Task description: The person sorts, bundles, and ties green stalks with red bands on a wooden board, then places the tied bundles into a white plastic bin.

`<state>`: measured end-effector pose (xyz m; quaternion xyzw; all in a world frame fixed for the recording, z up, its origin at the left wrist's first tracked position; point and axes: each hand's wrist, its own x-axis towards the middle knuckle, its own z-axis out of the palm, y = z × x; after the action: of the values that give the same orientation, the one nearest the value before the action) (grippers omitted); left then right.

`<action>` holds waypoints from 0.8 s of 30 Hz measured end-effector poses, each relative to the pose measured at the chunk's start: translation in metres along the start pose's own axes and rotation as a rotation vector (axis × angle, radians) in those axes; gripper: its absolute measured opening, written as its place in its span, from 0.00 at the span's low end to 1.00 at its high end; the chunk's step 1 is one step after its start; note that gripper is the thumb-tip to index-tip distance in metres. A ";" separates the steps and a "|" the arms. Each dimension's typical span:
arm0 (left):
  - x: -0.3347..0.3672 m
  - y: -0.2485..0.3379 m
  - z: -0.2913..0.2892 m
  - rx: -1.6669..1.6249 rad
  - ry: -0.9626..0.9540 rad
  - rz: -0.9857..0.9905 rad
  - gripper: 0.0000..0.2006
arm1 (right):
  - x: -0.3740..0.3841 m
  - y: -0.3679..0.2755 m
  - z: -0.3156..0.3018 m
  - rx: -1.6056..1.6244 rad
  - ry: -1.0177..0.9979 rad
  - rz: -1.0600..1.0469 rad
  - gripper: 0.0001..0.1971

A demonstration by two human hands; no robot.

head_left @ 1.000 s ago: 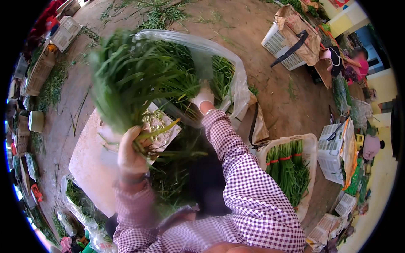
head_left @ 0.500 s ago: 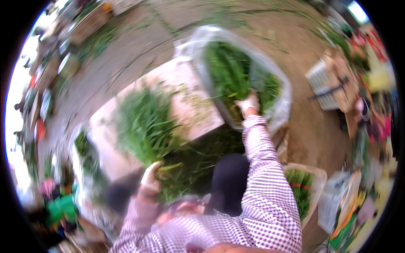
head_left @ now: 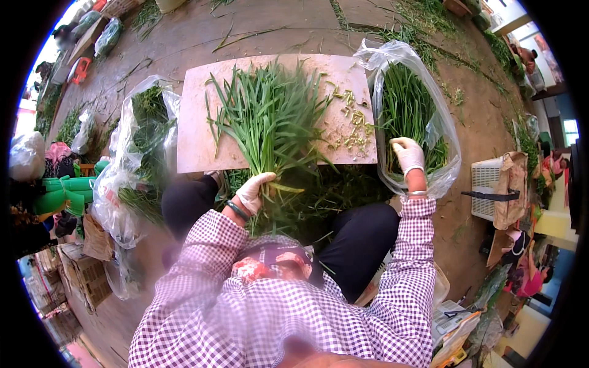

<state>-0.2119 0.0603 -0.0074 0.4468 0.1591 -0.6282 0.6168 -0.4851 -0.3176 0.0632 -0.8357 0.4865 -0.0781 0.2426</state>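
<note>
My left hand (head_left: 250, 191), in a pale glove, is closed round the stem end of a bunch of long, flat-leaved greens (head_left: 264, 119). The leaves fan out over a pale board (head_left: 202, 147) in front of me, and a yellowish leaf sticks out beside my fingers. At the right, my gloved right hand (head_left: 408, 156) reaches into a clear plastic bag (head_left: 453, 132). Its fingers curl at the near, stem end of more long greens (head_left: 405, 101) lying in the bag; the stems under the hand are partly hidden.
Short cut stem pieces (head_left: 356, 119) litter the board's right side. Loose greens (head_left: 313, 199) lie between my knees. Another clear bag of greens (head_left: 147, 116) stands left of the board. A white crate (head_left: 485, 184) stands farther right. Leaf scraps cover parts of the floor.
The view has turned, so the board now lies straight ahead. My left hand still holds its bunch, now spread across the board. My right hand stays at the greens in the bag.
</note>
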 end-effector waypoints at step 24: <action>0.000 0.027 -0.017 -0.146 -0.241 0.166 0.09 | -0.059 -0.138 0.161 -0.599 0.051 -0.232 0.19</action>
<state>-0.1807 0.0679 -0.0072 0.3338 0.0918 -0.6110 0.7119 -0.3489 -0.1579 -0.0042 -0.9175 0.3954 0.0205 -0.0373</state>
